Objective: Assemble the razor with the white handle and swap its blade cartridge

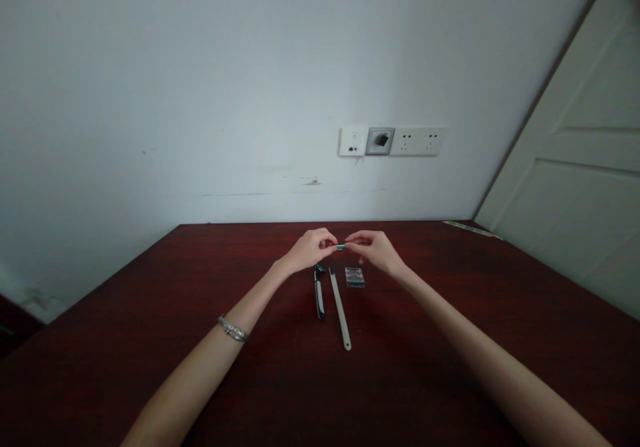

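Note:
My left hand [311, 248] and my right hand [376, 250] meet above the table, fingertips pinched on opposite ends of a small green razor cartridge [341, 247]. Just below my left hand lies a razor [319, 297] with a pale and black handle, its greenish head pointing away from me. Beside it is a long, thin, pale toothbrush-like stick [341, 312] with a dark tip and a hole in its near end. A small clear plastic case [355, 277] with some green inside sits under my right hand.
The dark red wooden table [240, 380] reaches back to a white wall [225, 87]. Sockets [417, 141] and a black plug [382, 139] are on the wall. A thin patterned strip [473, 229] lies at the far right edge, near a white panelled door [585, 140].

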Demonstrator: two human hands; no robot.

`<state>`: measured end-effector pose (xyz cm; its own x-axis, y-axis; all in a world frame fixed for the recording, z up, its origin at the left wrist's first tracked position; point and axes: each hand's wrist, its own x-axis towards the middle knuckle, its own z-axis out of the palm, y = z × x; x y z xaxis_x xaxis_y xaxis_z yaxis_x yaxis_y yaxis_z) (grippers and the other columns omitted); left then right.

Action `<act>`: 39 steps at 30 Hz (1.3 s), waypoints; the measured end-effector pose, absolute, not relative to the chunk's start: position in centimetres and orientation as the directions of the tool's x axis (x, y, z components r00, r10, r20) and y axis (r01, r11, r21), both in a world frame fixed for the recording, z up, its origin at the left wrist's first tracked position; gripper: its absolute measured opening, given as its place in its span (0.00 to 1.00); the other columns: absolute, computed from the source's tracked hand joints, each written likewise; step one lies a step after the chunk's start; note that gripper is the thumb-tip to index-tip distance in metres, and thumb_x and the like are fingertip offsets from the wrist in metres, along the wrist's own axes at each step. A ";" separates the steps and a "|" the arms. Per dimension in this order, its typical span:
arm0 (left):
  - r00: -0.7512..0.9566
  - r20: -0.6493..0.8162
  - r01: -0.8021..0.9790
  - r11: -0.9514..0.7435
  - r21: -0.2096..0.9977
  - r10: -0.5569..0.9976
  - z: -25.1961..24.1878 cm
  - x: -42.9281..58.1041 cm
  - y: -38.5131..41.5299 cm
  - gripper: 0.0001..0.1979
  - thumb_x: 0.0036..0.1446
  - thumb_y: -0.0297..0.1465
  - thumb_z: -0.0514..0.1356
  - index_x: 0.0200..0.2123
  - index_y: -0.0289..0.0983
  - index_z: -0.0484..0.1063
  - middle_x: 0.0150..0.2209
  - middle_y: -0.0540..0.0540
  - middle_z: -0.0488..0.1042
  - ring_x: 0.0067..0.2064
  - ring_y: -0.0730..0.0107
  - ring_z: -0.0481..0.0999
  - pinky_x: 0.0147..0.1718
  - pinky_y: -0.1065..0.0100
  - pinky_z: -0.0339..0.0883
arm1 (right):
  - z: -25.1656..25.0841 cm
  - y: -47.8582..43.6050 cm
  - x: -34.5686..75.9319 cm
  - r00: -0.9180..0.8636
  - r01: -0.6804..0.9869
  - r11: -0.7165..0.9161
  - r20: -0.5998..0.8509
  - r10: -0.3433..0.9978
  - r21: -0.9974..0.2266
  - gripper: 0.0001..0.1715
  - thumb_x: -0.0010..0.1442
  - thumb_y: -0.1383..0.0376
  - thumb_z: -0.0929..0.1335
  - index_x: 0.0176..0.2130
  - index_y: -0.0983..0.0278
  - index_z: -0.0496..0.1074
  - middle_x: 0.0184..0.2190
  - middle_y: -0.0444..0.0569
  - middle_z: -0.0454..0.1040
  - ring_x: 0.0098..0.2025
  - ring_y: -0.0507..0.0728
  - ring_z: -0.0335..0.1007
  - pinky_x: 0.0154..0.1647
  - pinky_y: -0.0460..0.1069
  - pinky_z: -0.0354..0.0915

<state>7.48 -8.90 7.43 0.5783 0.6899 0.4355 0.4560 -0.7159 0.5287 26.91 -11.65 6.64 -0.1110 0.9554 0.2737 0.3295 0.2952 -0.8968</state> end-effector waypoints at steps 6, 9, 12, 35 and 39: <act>0.568 0.431 0.460 -0.705 0.540 0.701 7.3 7.6 -9.1 0.07 0.54 0.31 0.59 0.33 0.34 0.74 0.32 0.47 0.72 0.29 0.75 0.67 0.30 0.72 0.62 | 6.6 -11.7 26.8 -0.114 0.369 0.273 0.248 0.962 -0.889 0.14 0.48 0.61 0.71 0.33 0.70 0.76 0.26 0.50 0.77 0.18 0.49 0.66 0.17 0.44 0.66; 0.552 0.418 0.428 -0.675 0.600 0.722 7.2 7.7 -9.2 0.07 0.52 0.30 0.60 0.34 0.33 0.74 0.30 0.48 0.72 0.28 0.76 0.67 0.29 0.72 0.62 | 6.7 -11.6 27.0 -0.116 0.388 0.276 0.250 0.961 -0.879 0.14 0.49 0.62 0.71 0.34 0.70 0.77 0.27 0.51 0.78 0.18 0.49 0.66 0.17 0.45 0.66; 0.543 0.351 0.382 -0.597 0.705 0.762 7.3 7.8 -9.2 0.08 0.50 0.30 0.62 0.35 0.32 0.75 0.26 0.49 0.72 0.27 0.76 0.68 0.27 0.73 0.62 | 7.0 -11.7 27.3 -0.117 0.402 0.289 0.264 0.957 -0.869 0.15 0.49 0.62 0.70 0.37 0.69 0.77 0.30 0.51 0.78 0.19 0.50 0.68 0.19 0.45 0.66; 0.592 0.031 0.257 -0.224 0.940 0.806 6.7 8.0 -9.0 0.12 0.46 0.35 0.65 0.29 0.31 0.77 0.23 0.48 0.73 0.19 0.80 0.65 0.18 0.75 0.60 | 7.7 -12.7 26.8 -0.285 0.368 0.369 0.274 0.918 -0.853 0.14 0.53 0.62 0.67 0.37 0.66 0.78 0.35 0.50 0.79 0.28 0.52 0.71 0.22 0.45 0.68; 0.567 0.032 0.215 -0.185 0.959 0.823 6.7 8.0 -9.0 0.10 0.45 0.33 0.65 0.29 0.31 0.77 0.22 0.47 0.73 0.20 0.80 0.65 0.18 0.75 0.61 | 8.3 -12.9 27.0 -0.245 0.380 0.368 0.292 0.925 -0.849 0.22 0.54 0.60 0.67 0.47 0.68 0.74 0.32 0.50 0.78 0.27 0.52 0.69 0.21 0.45 0.67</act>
<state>8.04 -8.96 6.74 0.5669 0.8231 0.0320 0.2152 -0.1855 0.9588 26.97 -12.91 8.28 -0.2445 0.9248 0.2916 0.3801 0.3681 -0.8486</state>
